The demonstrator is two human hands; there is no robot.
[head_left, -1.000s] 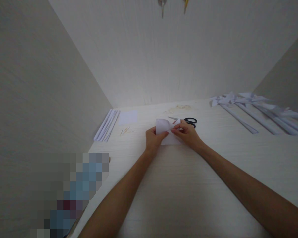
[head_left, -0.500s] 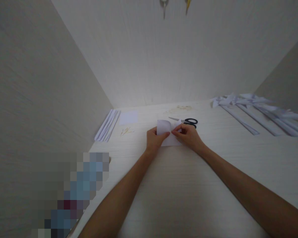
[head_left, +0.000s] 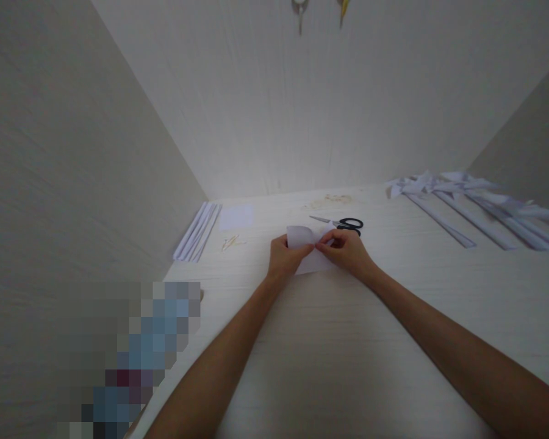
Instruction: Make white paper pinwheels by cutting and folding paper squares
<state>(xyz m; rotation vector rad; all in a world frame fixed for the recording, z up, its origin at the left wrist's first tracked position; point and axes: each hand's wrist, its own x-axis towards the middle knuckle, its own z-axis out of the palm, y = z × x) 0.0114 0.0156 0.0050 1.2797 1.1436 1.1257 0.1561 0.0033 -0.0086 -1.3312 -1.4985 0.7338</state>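
Note:
A piece of white paper [head_left: 309, 264] is held above the pale table between both hands, with its upper corners curling toward the middle. My left hand [head_left: 284, 256] grips its left side, thumb pressed near the centre. On the right, my right hand [head_left: 345, 249] pinches the paper with thumb and forefinger close to the left thumb. The fingertips of the two hands nearly meet. Just behind the right hand lie scissors [head_left: 351, 223] with black handles, partly covered by that hand and the paper.
Folded white paper strips [head_left: 196, 231] lie at the left edge, beside a flat white sheet [head_left: 236, 217] and small thin sticks [head_left: 231, 242]. Pale loose bits [head_left: 333, 199] lie near the back wall. White paper pinwheel-like shapes on long paper stems [head_left: 443, 213] rest at the right.
The paper's top edge has dipped slightly and its lower edge has tilted. Both hands stay on it, their fingertips now a little closer together.

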